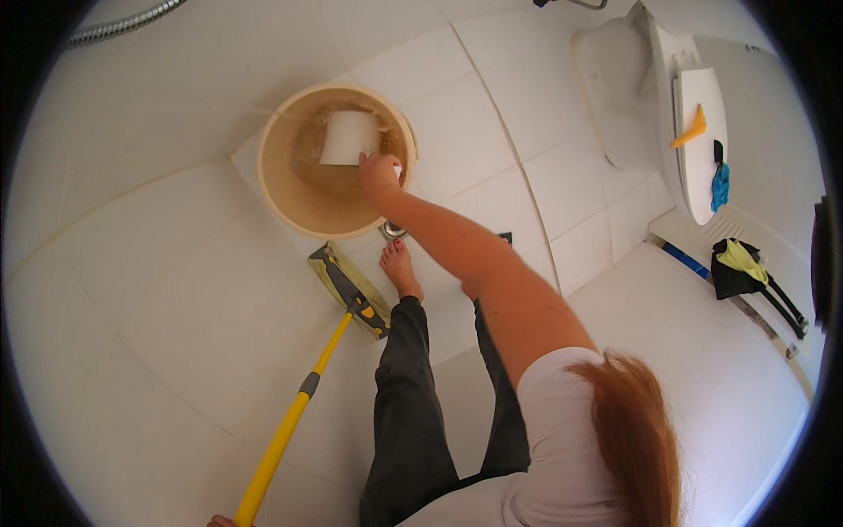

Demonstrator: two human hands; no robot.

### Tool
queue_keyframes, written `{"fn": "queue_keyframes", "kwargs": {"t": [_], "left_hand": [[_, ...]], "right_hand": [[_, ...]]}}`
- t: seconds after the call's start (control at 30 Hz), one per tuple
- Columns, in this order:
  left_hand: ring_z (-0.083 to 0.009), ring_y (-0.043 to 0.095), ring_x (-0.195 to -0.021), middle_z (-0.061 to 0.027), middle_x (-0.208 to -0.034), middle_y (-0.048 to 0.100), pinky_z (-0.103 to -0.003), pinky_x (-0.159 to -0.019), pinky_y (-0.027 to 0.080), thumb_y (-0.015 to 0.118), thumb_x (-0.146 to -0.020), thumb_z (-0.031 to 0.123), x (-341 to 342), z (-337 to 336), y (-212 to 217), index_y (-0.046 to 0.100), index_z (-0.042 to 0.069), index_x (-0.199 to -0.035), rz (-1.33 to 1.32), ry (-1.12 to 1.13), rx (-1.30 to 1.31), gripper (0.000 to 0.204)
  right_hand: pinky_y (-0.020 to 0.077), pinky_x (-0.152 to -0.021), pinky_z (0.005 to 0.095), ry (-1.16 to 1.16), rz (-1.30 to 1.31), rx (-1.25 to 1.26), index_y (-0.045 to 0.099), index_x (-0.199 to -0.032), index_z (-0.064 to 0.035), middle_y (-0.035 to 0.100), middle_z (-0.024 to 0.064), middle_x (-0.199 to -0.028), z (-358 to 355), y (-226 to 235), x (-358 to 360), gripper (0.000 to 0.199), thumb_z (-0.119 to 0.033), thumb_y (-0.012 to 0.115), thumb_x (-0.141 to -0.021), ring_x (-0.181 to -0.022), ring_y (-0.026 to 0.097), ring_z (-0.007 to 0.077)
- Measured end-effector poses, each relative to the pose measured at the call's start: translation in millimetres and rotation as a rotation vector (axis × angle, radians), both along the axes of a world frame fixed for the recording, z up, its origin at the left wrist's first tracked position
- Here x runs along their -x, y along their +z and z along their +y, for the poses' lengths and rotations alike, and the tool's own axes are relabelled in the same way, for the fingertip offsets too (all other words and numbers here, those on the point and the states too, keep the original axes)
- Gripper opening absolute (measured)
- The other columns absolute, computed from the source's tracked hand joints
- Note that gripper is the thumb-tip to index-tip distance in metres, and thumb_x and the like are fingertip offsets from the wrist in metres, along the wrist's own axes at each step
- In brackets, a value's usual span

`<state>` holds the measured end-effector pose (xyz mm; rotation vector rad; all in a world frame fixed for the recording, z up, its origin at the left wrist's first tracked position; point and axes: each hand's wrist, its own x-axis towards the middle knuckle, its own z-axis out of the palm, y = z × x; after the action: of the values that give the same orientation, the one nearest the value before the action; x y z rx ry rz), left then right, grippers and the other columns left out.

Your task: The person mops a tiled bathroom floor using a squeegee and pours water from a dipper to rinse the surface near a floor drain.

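A round beige bucket (268, 180) with cloudy water in it stands on the tiles ahead of me. My right hand (379, 176) reaches over its right side, fingers curled at the edge of a white water dipper (349, 138) inside. A bit of white shows beside the wrist, apparently the dipper's handle; the hand hides the rest. At the lower left edge, my left hand (221, 522) is closed round the yellow pole of a flat mop (294, 413), only its fingers showing. The mop's grey and yellow head rests on the floor near my bare foot.
A floor drain (393, 230) lies between bucket and foot. To the right stands a white toilet (606, 97), with a yellow tool (690, 128) and a blue cloth (720, 186) on its top. A black and yellow-green cloth item (739, 265) lies on a ledge farther right.
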<state>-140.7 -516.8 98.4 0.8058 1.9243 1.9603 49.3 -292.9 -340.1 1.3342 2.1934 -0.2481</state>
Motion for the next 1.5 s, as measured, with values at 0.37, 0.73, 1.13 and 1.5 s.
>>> {"fn": "queue_keyframes", "kwargs": {"t": [0.37,0.73,1.13,1.5], "left_hand": [[-0.0098,0.029,-0.037,0.0033,-0.043,0.030,-0.024,-0.041,0.029,0.042,-0.088,0.037,6.8,1.0,-2.3,0.051,0.013,-0.069,-0.075,-0.121,-0.030,0.032],[-0.0121,0.031,-0.039,0.0018,-0.045,0.029,-0.027,-0.042,0.032,0.049,-0.083,0.037,-16.0,11.5,14.8,0.045,0.013,-0.060,-0.063,-0.105,0.111,0.034],[-0.0233,0.048,-0.051,-0.0100,-0.057,0.045,-0.039,-0.053,0.047,0.042,-0.086,0.029,-77.9,14.0,41.2,0.046,0.001,-0.066,0.258,-0.054,0.303,0.035],[-0.0235,0.049,-0.051,-0.0109,-0.059,0.045,-0.040,-0.053,0.048,0.038,-0.088,0.030,-115.2,18.1,56.0,0.044,0.000,-0.069,0.381,-0.099,0.372,0.036]], "right_hand": [[0.0460,-0.048,0.0277,-0.799,1.178,0.644,0.045,-0.120,-0.0036,0.057,0.0089,-0.068,-24.5,42.8,-33.9,0.053,-0.020,0.060,-0.072,-0.051,0.055,0.0157],[0.0423,-0.041,0.0236,-1.332,1.845,0.740,0.027,-0.133,-0.0139,0.051,0.0041,-0.066,-212.3,189.6,-160.7,0.060,-0.008,0.052,-0.079,-0.047,0.051,0.0115],[0.0407,-0.032,0.0291,-2.159,1.439,0.265,0.044,-0.116,-0.0025,0.050,0.0074,-0.066,-373.7,81.8,-379.7,0.040,-0.017,0.053,-0.080,-0.050,0.051,0.0155],[0.0440,-0.048,0.0317,-2.407,0.652,0.858,0.044,-0.100,-0.0080,0.055,0.0112,-0.081,-378.0,94.7,-642.3,0.033,-0.019,0.059,-0.073,-0.056,0.054,0.0183]]}}
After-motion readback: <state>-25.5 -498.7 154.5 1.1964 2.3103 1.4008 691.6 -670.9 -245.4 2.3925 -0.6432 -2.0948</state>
